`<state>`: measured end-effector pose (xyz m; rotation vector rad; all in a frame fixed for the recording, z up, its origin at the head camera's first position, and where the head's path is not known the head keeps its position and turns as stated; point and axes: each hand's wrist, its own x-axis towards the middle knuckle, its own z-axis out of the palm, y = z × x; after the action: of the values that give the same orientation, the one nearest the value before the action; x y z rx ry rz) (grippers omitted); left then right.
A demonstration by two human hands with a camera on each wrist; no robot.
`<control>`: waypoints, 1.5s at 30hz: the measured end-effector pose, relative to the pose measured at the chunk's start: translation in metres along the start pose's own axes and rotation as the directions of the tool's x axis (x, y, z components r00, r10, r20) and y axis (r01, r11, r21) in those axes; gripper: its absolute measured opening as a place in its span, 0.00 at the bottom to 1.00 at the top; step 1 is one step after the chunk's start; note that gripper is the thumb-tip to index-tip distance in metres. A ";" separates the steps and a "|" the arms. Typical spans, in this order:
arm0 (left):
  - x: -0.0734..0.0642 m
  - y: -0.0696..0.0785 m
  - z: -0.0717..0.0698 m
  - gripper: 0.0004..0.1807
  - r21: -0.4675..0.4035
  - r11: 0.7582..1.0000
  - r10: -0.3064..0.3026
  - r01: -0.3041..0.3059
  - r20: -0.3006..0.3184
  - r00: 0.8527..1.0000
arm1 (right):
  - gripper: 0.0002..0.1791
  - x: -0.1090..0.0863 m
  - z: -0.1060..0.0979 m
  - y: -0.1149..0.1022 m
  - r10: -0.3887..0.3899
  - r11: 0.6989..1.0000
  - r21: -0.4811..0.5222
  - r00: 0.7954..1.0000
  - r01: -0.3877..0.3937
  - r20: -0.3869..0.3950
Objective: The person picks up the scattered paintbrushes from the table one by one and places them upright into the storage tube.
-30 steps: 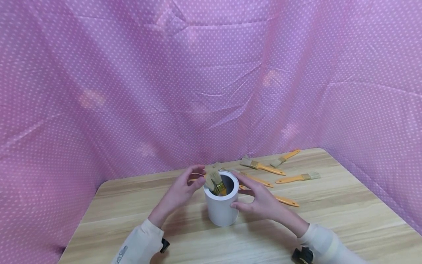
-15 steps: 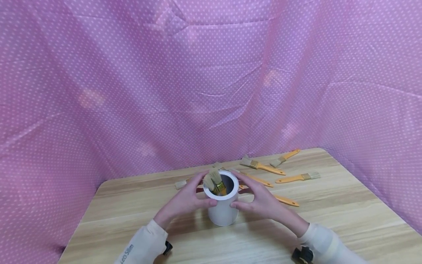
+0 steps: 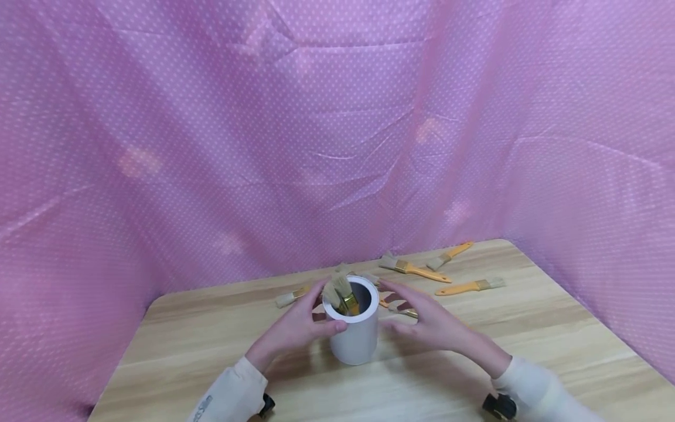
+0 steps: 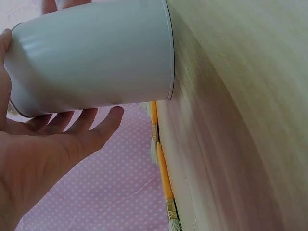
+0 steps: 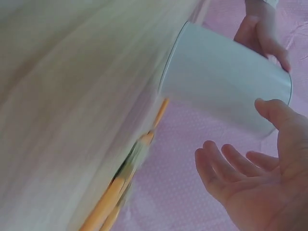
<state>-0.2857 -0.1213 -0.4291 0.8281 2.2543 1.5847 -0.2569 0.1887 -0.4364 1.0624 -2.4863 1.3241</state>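
A white can (image 3: 354, 343) stands upright on the table, with a few paintbrushes (image 3: 345, 293) inside, bristles up, leaning to the left of its rim. My left hand (image 3: 295, 328) grips the can from the left, thumb at the front near the rim and fingers round the far side. In the left wrist view its fingertips (image 4: 115, 113) lie along the can's wall. My right hand (image 3: 435, 322) is just right of the can, fingers spread and apart from it. The right wrist view shows that palm (image 5: 269, 192) holding nothing.
Several loose paintbrushes lie on the wooden table (image 3: 211, 334): one (image 3: 289, 298) left of the can, one (image 3: 403, 309) partly behind my right hand, others (image 3: 416, 269) towards the back right, including one (image 3: 469, 287) at the right. Pink dotted cloth (image 3: 316, 146) hangs around the table.
My left hand has come right onto the can, uncovering a paintbrush at the left. My right hand has come off the can and moved slightly right. The head view has shifted a little.
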 end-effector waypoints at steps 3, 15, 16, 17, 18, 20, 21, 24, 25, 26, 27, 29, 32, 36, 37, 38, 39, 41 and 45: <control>-0.004 0.001 -0.003 0.50 0.004 1.000 -0.016 0.016 -0.007 1.000 | 0.41 -0.005 -0.008 0.004 0.030 0.998 -0.056 1.000 -0.030 0.002; -0.008 -0.006 -0.020 0.49 0.043 0.998 -0.049 0.051 -0.050 0.998 | 0.22 0.005 -0.019 0.023 0.040 0.988 -0.146 0.998 -0.046 -0.043; -0.007 -0.008 -0.022 0.49 0.047 0.998 -0.047 0.050 -0.055 0.997 | 0.21 0.008 -0.018 0.023 0.054 0.986 -0.158 0.998 -0.060 -0.040; -0.007 -0.009 -0.024 0.48 0.049 0.998 -0.047 0.050 -0.059 0.997 | 0.20 0.012 -0.017 0.024 0.067 0.983 -0.168 0.997 -0.072 -0.036; -0.007 -0.011 -0.026 0.48 0.053 0.997 -0.045 0.048 -0.064 0.997 | 0.19 0.016 -0.015 0.025 0.075 0.981 -0.179 0.997 -0.079 -0.031; -0.007 -0.013 -0.030 0.48 0.056 0.997 -0.042 0.046 -0.072 0.997 | 0.17 0.026 -0.011 0.027 0.088 0.976 -0.200 0.996 -0.089 -0.015; -0.007 -0.014 -0.032 0.48 0.054 0.998 -0.040 0.044 -0.074 0.996 | 0.16 0.031 -0.008 0.029 0.092 0.974 -0.209 0.996 -0.091 -0.007; -0.007 -0.016 -0.038 0.49 0.048 0.998 -0.047 0.051 -0.085 0.995 | 0.14 0.047 0.001 0.035 0.105 0.966 -0.240 0.994 -0.097 0.021; -0.007 -0.017 -0.040 0.49 0.046 0.997 -0.050 0.055 -0.088 0.995 | 0.14 0.053 0.004 0.037 0.109 0.962 -0.254 0.993 -0.097 0.036; -0.007 -0.018 -0.042 0.49 0.048 0.997 -0.054 0.059 -0.092 0.994 | 0.13 0.058 0.008 0.038 0.118 0.956 -0.276 0.992 -0.101 0.049; -0.006 -0.019 -0.044 0.48 0.049 0.997 -0.056 0.061 -0.096 0.994 | 0.13 0.063 0.012 0.039 0.128 0.949 -0.297 0.990 -0.104 0.062; -0.005 -0.020 -0.047 0.48 0.055 0.997 -0.055 0.061 -0.105 0.993 | 0.13 0.073 0.018 0.041 0.138 0.930 -0.354 0.987 -0.100 0.084; -0.004 -0.022 -0.050 0.49 0.068 0.996 -0.054 0.063 -0.123 0.991 | 0.08 0.085 0.027 0.042 0.129 0.896 -0.438 0.987 -0.076 0.093; -0.004 -0.022 -0.049 0.50 0.082 0.995 -0.052 0.065 -0.141 0.989 | 0.04 0.094 0.033 0.042 0.126 0.847 -0.528 0.989 -0.066 0.079; -0.004 -0.022 -0.048 0.50 0.087 0.994 -0.052 0.065 -0.145 0.988 | 0.06 0.096 0.034 0.042 0.143 0.838 -0.539 0.987 -0.079 0.078; -0.004 -0.022 -0.048 0.50 0.092 0.994 -0.049 0.063 -0.147 0.988 | 0.06 0.097 0.035 0.042 0.165 0.832 -0.546 0.983 -0.096 0.077; -0.004 -0.022 -0.047 0.50 0.091 0.994 -0.044 0.058 -0.147 0.988 | 0.06 0.098 0.036 0.042 0.193 0.830 -0.545 0.978 -0.121 0.077; -0.004 -0.022 -0.046 0.51 0.092 0.994 -0.041 0.055 -0.150 0.988 | 0.06 0.100 0.036 0.044 0.243 0.829 -0.534 0.967 -0.167 0.075; -0.005 -0.023 -0.045 0.51 0.085 0.994 -0.053 0.066 -0.154 0.987 | 0.05 0.102 0.037 0.052 0.313 0.845 -0.477 0.947 -0.241 0.075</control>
<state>-0.3120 -0.1643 -0.4340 0.6754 2.4479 1.5793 -0.3587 0.1261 -0.4511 0.7303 -2.9431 0.6435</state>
